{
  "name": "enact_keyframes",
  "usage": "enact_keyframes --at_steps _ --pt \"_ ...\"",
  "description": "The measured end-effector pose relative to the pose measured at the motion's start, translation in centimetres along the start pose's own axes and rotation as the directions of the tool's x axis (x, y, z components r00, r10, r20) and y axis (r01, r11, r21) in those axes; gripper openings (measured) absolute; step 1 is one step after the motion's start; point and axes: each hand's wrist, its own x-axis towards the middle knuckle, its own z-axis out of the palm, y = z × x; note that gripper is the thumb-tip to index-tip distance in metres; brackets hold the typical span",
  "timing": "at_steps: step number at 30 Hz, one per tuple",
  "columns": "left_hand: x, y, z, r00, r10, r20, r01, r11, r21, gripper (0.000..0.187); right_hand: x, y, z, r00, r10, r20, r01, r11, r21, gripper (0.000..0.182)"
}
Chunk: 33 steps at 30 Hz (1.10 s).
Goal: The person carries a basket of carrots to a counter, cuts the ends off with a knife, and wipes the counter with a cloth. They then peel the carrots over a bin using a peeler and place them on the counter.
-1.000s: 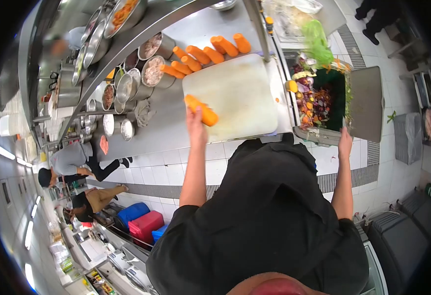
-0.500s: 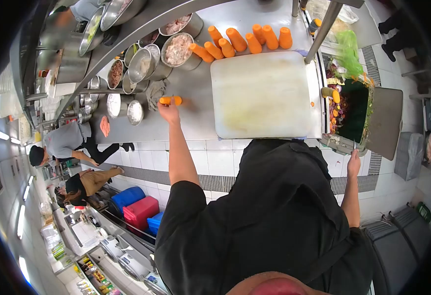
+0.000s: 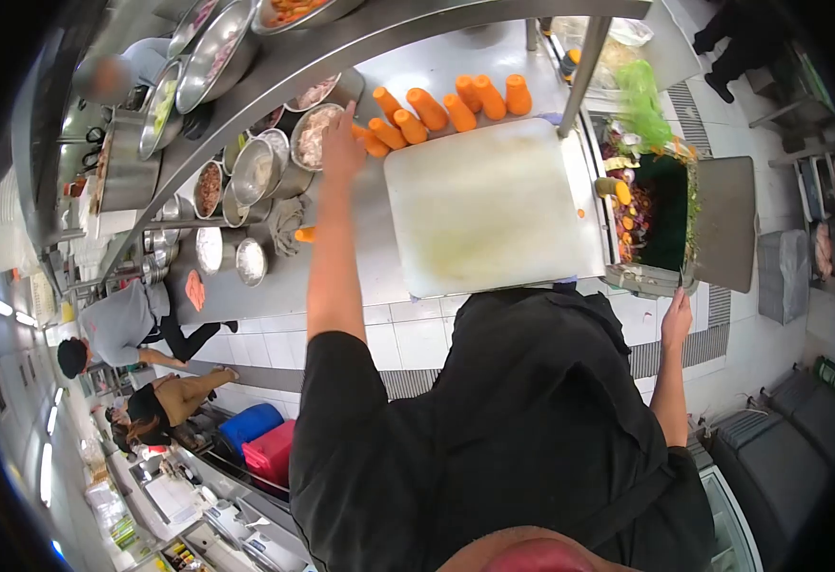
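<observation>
My left hand (image 3: 343,148) is stretched over the steel counter, slightly blurred, fingers extended and holding nothing. It is beside the left end of a group of peeled carrots (image 3: 427,109) standing on end, close to a bowl of pale meat (image 3: 315,136). Another carrot (image 3: 305,234) lies on the counter, partly hidden behind my left forearm. A white cutting board (image 3: 484,210) rests in front of me. Low on the right, my right hand (image 3: 677,319) is closed around what looks like a knife (image 3: 682,279), only its thin metal part showing beside the bin.
An open bin (image 3: 665,214) of vegetable scraps stands right of the board. Metal bowls (image 3: 251,262) and a grey cloth (image 3: 286,227) lie left. A steel shelf (image 3: 389,43) and its post (image 3: 584,76) cross above the counter. Two people (image 3: 117,324) are at far left.
My left hand has let go of the carrot, leaving it near the cloth, and moved away across the counter to the standing carrots. My right hand stays low by the bin. The view has shifted slightly.
</observation>
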Motion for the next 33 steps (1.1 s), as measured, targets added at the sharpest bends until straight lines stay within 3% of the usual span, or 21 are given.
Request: enact_keyframes --at_steps 1,4,5,7,8,9,11,12,13,14,15,16,17,18,20,22,26,30,33 --pt "0.3 -1.3 0.9 0.991 0.024 0.133 -0.030 0.998 0.047 0.051 0.6 0.7 0.1 0.995 -0.065 -0.082 0.071 0.994 0.080 0.054" --pt "0.7 -1.9 0.3 0.963 0.000 0.268 0.006 1.000 -0.020 0.041 0.8 0.5 -1.5 0.996 -0.042 -0.077 0.052 0.991 0.126 0.052" --pt "0.2 -1.5 -0.6 0.975 -0.001 0.224 0.002 1.000 -0.003 0.033 0.9 0.9 -1.8 0.994 -0.043 -0.104 0.059 0.985 0.160 0.050" --pt "-1.2 -1.7 -3.1 0.994 0.019 0.107 -0.008 0.994 -0.107 0.037 0.9 1.4 -2.4 0.987 -0.008 -0.159 0.038 0.981 0.190 0.049" --pt "-1.7 1.4 -6.7 0.976 -0.176 0.128 0.183 0.982 -0.041 0.042 0.9 1.9 -2.8 0.979 0.020 -0.202 0.025 0.977 0.214 0.048" --pt "-2.4 3.3 -10.1 0.916 -0.346 0.204 0.376 0.916 -0.137 0.052 1.2 3.0 -2.9 0.976 0.032 -0.216 0.016 0.976 0.216 0.048" --pt "-5.8 3.1 -12.7 0.901 -0.432 -0.040 0.287 0.663 -0.691 0.059 1.9 5.5 -2.1 0.971 0.037 -0.238 0.009 0.981 0.192 0.048" --pt "-6.9 5.1 -13.1 0.903 -0.428 -0.041 0.283 0.664 -0.692 0.059 2.3 5.9 -1.7 0.970 0.039 -0.240 0.008 0.981 0.195 0.048" --pt "-7.7 8.5 -12.9 0.793 -0.610 0.012 0.252 0.309 -0.917 0.056 2.6 6.0 -1.1 0.969 -0.016 -0.248 0.085 0.959 0.270 0.046" --pt "-7.9 11.6 -12.0 0.669 -0.729 0.146 0.122 -0.086 -0.989 0.055 2.9 5.7 -0.7 0.962 -0.067 -0.263 0.158 0.926 0.342 0.044" --pt "-8.3 13.4 -9.9 0.670 -0.688 0.279 0.091 -0.297 -0.950 0.051 3.3 4.5 -0.6 0.994 0.032 -0.109 0.021 0.890 0.455 0.043" --pt "-8.9 15.3 -7.4 0.674 -0.618 0.406 0.065 -0.498 -0.865 0.051 3.6 2.9 -0.1 0.980 -0.091 -0.174 0.162 0.875 0.456 0.046" --pt "-9.2 17.7 -5.2 0.680 -0.511 0.526 0.221 -0.541 -0.812 0.048 3.5 -0.6 -1.5 0.984 -0.136 -0.112 0.173 0.867 0.467 0.046" --pt "-9.3 20.5 -3.0 0.659 -0.397 0.639 0.373 -0.565 -0.736 0.046 4.2 -2.2 -1.0 0.959 -0.263 -0.105 0.278 0.811 0.514 0.045" --pt "-7.9 28.1 -0.3 0.633 -0.148 0.760 0.503 -0.667 -0.549 0.045 2.6 -10.2 -5.0 0.920 -0.378 0.102 0.257 0.781 0.570 0.041" --pt "-6.1 35.2 0.6 0.614 0.012 0.789 0.606 -0.647 -0.462 0.041 1.3 -15.0 -6.8 0.835 -0.502 0.226 0.303 0.762 0.572 0.040" --pt "-5.1 42.3 4.6 0.552 0.101 0.827 0.682 -0.626 -0.379 0.038 -2.8 -20.5 -10.7 0.625 -0.778 0.054 0.644 0.554 0.527 0.044" --pt "-5.7 45.7 5.8 0.515 0.112 0.850 0.672 -0.668 -0.319 0.038 -3.8 -19.8 -11.2 0.625 -0.778 -0.064 0.741 0.567 0.359 0.049" --pt "-6.4 47.1 5.3 0.500 0.112 0.859 0.689 -0.653 -0.315 0.040 -3.1 -19.1 -12.2 0.667 -0.742 0.070 0.714 0.663 0.225 0.050"
